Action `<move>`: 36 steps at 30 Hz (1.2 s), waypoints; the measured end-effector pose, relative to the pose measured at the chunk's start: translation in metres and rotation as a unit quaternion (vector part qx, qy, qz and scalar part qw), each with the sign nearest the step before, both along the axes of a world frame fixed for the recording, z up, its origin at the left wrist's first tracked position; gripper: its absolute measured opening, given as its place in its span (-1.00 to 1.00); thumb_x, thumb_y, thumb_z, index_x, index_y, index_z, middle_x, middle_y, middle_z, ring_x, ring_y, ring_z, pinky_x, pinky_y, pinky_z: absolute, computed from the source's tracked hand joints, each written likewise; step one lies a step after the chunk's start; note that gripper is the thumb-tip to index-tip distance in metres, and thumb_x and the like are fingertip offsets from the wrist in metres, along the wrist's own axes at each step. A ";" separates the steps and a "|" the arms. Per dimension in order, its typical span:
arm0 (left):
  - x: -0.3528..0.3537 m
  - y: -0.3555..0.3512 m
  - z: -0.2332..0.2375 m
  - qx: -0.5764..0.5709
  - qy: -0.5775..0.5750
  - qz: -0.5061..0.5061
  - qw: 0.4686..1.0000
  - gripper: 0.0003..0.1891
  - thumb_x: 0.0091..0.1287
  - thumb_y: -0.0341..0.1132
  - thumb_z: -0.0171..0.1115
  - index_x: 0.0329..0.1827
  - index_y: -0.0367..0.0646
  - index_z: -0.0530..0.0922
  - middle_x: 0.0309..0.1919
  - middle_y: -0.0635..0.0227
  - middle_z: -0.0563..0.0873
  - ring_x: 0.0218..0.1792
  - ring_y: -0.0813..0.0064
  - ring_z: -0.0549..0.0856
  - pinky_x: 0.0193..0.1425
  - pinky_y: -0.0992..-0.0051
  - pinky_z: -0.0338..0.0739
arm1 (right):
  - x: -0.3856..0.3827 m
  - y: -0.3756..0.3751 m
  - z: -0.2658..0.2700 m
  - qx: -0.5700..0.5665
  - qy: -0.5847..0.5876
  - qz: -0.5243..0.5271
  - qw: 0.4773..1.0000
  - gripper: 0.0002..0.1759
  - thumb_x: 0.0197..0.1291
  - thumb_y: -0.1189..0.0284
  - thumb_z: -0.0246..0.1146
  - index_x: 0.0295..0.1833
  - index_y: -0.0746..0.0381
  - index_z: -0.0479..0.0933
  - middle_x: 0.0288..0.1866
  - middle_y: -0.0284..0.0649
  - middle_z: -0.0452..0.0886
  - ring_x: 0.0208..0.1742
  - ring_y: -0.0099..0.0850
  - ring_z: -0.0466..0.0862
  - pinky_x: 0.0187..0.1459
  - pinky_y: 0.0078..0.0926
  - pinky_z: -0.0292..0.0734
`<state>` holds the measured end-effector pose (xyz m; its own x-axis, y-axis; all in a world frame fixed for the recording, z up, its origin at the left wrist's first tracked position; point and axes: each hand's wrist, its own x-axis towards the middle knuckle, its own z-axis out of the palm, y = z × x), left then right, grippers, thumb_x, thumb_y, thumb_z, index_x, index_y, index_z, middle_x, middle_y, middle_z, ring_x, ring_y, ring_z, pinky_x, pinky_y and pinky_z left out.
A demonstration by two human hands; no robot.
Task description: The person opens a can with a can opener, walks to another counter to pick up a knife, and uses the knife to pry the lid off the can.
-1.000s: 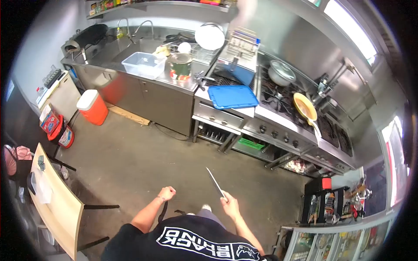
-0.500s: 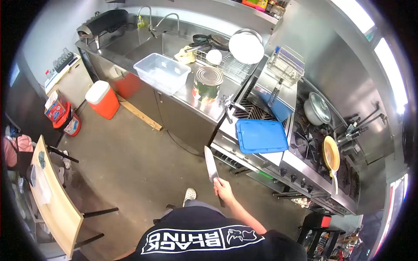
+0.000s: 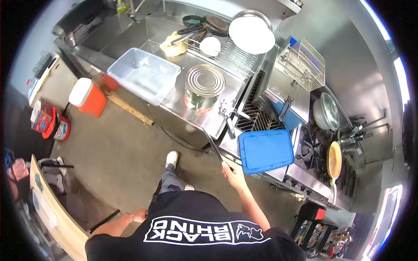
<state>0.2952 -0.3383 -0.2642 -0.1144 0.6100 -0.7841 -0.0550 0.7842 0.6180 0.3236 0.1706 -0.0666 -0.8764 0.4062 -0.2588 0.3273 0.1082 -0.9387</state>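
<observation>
The right hand (image 3: 233,170), fingers wrapping the handle, is gripping a knife (image 3: 213,145) with its blade pointing to eleven o'clock and the cutting board (image 3: 266,151) at two o'clock, where aiming the tip away from the body seems wise, while the left hand (image 3: 140,214) is hanging at seven o'clock, its fingers unclear.

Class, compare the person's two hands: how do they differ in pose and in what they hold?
The right hand grips a knife; the left hand holds nothing visible. The right hand is out in front, near the blue board; the left hand hangs low beside the hip. Both are bare.
</observation>
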 end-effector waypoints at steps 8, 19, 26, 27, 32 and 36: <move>-0.231 0.154 0.094 -0.070 0.356 -0.389 0.847 -0.81 0.11 -0.27 0.23 -0.32 -0.17 0.69 -0.37 0.12 0.73 -0.37 0.12 0.72 -0.29 0.18 0.58 | -0.036 0.025 0.038 0.161 0.036 -0.141 0.976 -0.69 0.25 0.47 0.27 0.11 0.15 0.62 -0.11 -0.28 0.72 -0.44 -0.65 0.44 -0.33 -0.63 0.40; -0.302 0.407 0.173 0.386 0.449 0.293 0.751 0.29 -0.20 -0.04 0.63 0.46 -0.37 -0.11 0.42 -0.17 0.01 0.44 -0.11 0.06 0.49 0.07 -0.01 | -0.124 0.077 0.168 0.642 -0.162 -0.097 0.743 -0.66 0.01 0.16 0.42 -0.05 -0.08 0.69 -0.56 -0.31 0.43 -0.50 -0.33 0.53 -0.44 -0.36 0.45; -0.342 0.422 0.162 0.382 0.412 0.233 0.793 0.51 -0.41 0.09 0.69 0.46 -0.46 -0.23 0.43 -0.14 0.10 0.45 0.01 0.15 0.51 0.19 0.05 | -0.170 0.108 0.208 0.719 -0.188 0.057 0.667 -0.67 0.05 0.10 0.36 -0.01 -0.18 0.66 -0.51 -0.41 0.42 -0.42 -0.44 0.54 -0.35 -0.40 0.45; -0.345 0.423 0.164 0.401 0.379 0.242 0.799 0.51 -0.42 0.08 0.69 0.46 -0.46 -0.21 0.41 -0.12 0.15 0.43 0.04 0.20 0.51 0.21 0.07 | -0.175 0.111 0.213 0.729 -0.189 0.076 0.654 -0.66 0.06 0.11 0.35 0.01 -0.19 0.64 -0.49 -0.42 0.43 -0.40 -0.45 0.54 -0.34 -0.42 0.45; -0.344 0.428 0.164 0.423 0.348 0.263 0.794 0.41 -0.42 0.05 0.69 0.44 -0.41 -0.06 0.38 -0.08 0.21 0.40 0.03 0.25 0.48 0.18 0.12 | -0.198 0.121 0.234 0.750 -0.196 0.139 0.616 -0.67 0.11 0.14 0.32 0.03 -0.18 0.61 -0.43 -0.46 0.47 -0.34 -0.47 0.53 -0.26 -0.42 0.44; -0.344 0.430 0.168 0.429 0.336 0.263 0.796 0.42 -0.41 0.07 0.69 0.45 -0.39 -0.08 0.38 -0.05 0.19 0.41 0.04 0.23 0.49 0.19 0.10 | -0.221 0.119 0.247 0.764 -0.184 0.190 0.589 -0.71 0.14 0.17 0.29 0.00 -0.10 0.61 -0.39 -0.39 0.51 -0.28 -0.42 0.56 -0.23 -0.42 0.44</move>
